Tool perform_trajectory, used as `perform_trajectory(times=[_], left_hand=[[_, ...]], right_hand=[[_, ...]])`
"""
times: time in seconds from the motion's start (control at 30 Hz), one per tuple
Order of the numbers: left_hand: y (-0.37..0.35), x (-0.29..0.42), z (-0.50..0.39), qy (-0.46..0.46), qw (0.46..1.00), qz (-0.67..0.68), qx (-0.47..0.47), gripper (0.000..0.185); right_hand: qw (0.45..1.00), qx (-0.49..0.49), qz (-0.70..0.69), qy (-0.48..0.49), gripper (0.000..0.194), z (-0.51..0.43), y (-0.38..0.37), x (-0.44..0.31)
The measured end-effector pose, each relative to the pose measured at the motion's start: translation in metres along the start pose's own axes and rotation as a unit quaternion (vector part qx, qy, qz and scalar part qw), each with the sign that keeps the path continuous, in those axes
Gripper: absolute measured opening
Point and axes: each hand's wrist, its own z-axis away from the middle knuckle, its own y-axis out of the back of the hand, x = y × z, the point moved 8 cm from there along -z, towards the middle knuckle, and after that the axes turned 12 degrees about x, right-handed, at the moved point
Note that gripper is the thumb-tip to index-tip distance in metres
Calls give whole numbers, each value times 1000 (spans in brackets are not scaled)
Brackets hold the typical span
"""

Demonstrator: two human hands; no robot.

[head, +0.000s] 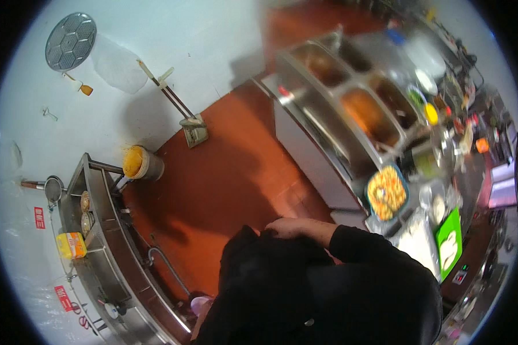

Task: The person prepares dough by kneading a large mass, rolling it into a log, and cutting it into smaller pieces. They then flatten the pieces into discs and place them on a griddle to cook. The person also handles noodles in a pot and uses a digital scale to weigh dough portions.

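Note:
My right hand (286, 227) is bent in front of my body, its fingers curled on the edge of the black clothing (267, 276) I wear. Only a small part of my left hand (202, 308) shows low at the left, beside a pale pink thing (198, 304) that I cannot identify; its fingers are hidden. To the right of my right arm, a teal-rimmed container (387, 192) of diced yellow and orange food stands on the counter. A green board (449, 243) with pale pieces on it lies farther right, next to a clear plastic bag (418, 241).
Metal food wells (369, 116) are set in the right counter. A steel sink unit (112, 241) with a curved hose (168, 263) runs along the left. A bucket (149, 166) and a long-handled dustpan (195, 131) stand by the wall on the red floor (216, 185).

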Motion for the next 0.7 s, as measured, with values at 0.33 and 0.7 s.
perform_trajectory(times=[0.33,0.7], left_hand=[[119,184,-304,-72,996,-2,-55,41],[453,800,-572,-455,890,24,6,47]], right_hand=[[963,246,-5,-107,53,-174,253,11],[803,459,-373,-69,44,-384,537,-66]])
